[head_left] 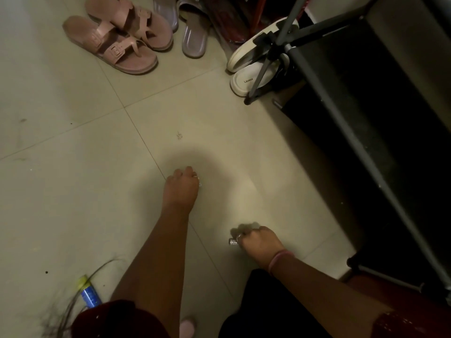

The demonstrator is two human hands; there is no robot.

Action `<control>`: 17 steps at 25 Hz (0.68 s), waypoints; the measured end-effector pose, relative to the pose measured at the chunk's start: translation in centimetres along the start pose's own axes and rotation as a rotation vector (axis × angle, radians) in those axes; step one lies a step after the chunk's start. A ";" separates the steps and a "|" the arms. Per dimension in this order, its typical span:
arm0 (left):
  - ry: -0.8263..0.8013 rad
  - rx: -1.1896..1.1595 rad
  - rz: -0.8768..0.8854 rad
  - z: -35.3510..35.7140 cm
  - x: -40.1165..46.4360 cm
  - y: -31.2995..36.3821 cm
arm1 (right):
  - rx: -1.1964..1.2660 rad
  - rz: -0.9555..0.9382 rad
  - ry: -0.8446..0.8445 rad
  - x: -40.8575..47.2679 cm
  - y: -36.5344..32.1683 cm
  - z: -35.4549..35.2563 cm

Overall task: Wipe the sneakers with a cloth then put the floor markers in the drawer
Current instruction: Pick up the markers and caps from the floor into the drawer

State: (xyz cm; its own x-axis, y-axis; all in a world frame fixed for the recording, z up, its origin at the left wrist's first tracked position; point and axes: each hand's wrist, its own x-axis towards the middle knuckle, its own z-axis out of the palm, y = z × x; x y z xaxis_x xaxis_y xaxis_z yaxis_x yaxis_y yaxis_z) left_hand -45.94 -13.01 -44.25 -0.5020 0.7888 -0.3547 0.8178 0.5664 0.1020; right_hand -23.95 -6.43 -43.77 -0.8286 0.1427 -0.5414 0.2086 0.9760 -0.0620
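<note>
Markers look tiny, light, pinchable: right hand (260,242) pinches one clear floor marker (231,241); left hand (181,185), fingers curled, grasp unclear.

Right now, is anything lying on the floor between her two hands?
No. In the head view, only bare tile with a grout line lies between the left hand and the right hand.
</note>
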 end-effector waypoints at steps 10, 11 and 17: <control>0.189 -1.239 -0.479 1.2 -6.2 -0.7 | 1.335 0.281 -0.102 -1.8 1.8 -4.4; 0.158 -1.474 -0.555 0.1 -7.2 0.1 | 1.392 0.257 -0.153 -2.3 1.9 -5.7; -0.110 -2.233 -0.622 -10.2 -12.8 5.3 | 1.735 0.310 -0.394 -7.9 2.5 -15.6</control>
State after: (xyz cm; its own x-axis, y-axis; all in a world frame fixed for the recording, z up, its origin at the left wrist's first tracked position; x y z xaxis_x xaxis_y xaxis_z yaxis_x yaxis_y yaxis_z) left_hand -38.04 -17.67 -29.65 -0.4052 0.5113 -0.7579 -0.8833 -0.0051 0.4688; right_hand -24.97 -2.56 -26.61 -0.5528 -0.0282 -0.8328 0.7775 -0.3769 -0.5034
